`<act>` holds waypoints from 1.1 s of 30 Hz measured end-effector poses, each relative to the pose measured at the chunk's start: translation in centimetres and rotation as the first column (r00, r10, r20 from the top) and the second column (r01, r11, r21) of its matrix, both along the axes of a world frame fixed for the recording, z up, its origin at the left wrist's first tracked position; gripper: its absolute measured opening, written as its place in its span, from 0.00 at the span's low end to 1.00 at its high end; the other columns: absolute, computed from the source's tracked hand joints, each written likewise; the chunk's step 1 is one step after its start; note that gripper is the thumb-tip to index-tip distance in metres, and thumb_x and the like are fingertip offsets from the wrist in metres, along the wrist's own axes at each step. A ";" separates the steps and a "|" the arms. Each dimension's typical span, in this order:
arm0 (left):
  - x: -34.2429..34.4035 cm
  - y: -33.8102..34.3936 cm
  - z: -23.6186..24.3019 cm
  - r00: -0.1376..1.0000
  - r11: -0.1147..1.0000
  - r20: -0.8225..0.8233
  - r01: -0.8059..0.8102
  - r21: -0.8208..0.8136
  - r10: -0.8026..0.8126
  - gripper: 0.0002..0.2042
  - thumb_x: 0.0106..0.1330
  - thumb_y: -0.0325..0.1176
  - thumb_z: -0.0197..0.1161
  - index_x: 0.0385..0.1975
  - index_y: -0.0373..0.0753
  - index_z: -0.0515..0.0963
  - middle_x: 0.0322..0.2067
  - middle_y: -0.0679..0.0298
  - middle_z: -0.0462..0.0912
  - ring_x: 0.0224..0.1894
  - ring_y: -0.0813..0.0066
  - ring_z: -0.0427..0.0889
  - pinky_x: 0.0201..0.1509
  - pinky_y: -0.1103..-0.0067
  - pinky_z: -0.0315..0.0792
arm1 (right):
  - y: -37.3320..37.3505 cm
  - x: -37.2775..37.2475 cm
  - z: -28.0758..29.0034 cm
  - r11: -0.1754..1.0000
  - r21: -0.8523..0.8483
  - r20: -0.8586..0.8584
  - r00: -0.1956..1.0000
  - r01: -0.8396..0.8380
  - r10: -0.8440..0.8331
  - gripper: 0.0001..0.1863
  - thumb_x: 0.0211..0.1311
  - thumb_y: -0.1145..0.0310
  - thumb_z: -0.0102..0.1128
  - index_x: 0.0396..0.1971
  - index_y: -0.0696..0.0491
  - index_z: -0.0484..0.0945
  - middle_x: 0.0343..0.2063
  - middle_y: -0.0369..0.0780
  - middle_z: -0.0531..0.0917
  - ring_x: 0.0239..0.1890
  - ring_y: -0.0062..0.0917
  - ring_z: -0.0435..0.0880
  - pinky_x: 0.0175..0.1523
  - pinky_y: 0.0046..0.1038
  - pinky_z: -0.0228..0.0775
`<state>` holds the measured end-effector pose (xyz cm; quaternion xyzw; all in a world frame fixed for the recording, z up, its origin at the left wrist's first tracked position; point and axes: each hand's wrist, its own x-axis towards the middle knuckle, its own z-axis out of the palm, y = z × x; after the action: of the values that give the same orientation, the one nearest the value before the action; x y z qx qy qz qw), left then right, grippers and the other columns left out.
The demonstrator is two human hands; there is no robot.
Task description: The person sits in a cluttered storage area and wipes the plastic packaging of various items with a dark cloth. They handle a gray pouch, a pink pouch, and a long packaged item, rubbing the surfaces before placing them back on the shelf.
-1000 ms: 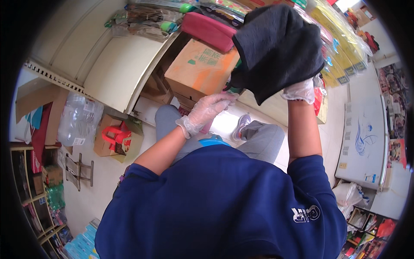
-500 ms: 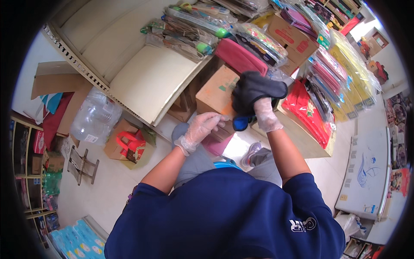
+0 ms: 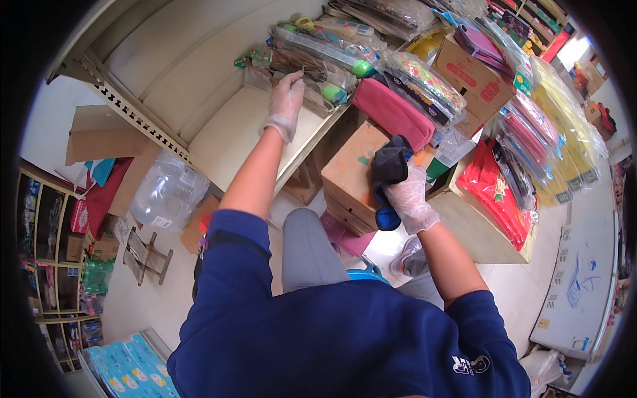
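Observation:
My left hand [image 3: 285, 103] in a clear glove reaches up over the pale metal shelf [image 3: 222, 129], fingers loosely extended at the edge of a row of plastic-wrapped items [image 3: 308, 56] with green parts. My gloved right hand [image 3: 408, 196] grips a bunched black cloth [image 3: 388, 166] with blue parts, against the right side of a cardboard box [image 3: 348, 156]. Above that box lies a pink pouch [image 3: 391, 113]. Just right of my right hand are red packaged items [image 3: 488, 196].
Yellow wrapped packs [image 3: 564, 132] and a carton [image 3: 468, 76] crowd the upper right. A white chest cabinet [image 3: 577, 285] stands at right. At left are water bottles [image 3: 166, 192], a folding stool [image 3: 147, 255] and a shelving rack [image 3: 53, 265]. Blue packs [image 3: 129, 365] lie lower left.
My left hand has risen from beside the box to the packages on the shelf. The black cloth, held up high earlier, has come down bunched in my right hand by the box.

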<state>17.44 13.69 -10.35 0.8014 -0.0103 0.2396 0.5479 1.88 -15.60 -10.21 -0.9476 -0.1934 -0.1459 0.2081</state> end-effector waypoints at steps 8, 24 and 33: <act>6.4 3.4 1.1 0.975 0.895 0.026 -0.214 0.391 0.222 0.17 0.61 0.39 0.59 0.49 0.43 0.79 0.46 0.53 0.83 0.52 0.56 0.79 0.58 0.67 0.71 | 0.1 0.1 0.5 0.999 -0.027 -0.025 0.999 0.046 -0.046 0.14 0.51 0.64 0.60 0.41 0.42 0.78 0.39 0.41 0.82 0.43 0.43 0.79 0.39 0.45 0.69; 8.9 4.0 2.7 0.994 0.352 0.113 -0.109 0.930 0.009 0.23 0.61 0.28 0.57 0.56 0.56 0.76 0.55 0.66 0.77 0.56 0.62 0.74 0.57 0.68 0.72 | 0.7 0.3 0.9 0.989 -0.140 -0.066 0.997 0.041 -0.050 0.16 0.49 0.65 0.60 0.42 0.41 0.78 0.41 0.40 0.82 0.47 0.42 0.77 0.43 0.43 0.68; 9.1 1.9 5.7 0.990 0.156 -0.106 0.090 0.984 0.095 0.19 0.57 0.31 0.64 0.51 0.54 0.78 0.50 0.66 0.78 0.56 0.61 0.73 0.62 0.67 0.67 | 0.5 0.5 0.8 0.978 -0.199 -0.046 0.996 0.061 -0.072 0.16 0.47 0.66 0.61 0.40 0.44 0.78 0.37 0.42 0.82 0.44 0.43 0.78 0.41 0.43 0.68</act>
<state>26.56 15.60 -4.60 0.9797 -0.1231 0.1182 -0.1055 2.34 -15.09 -9.41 -0.9730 -0.1695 -0.1077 0.1133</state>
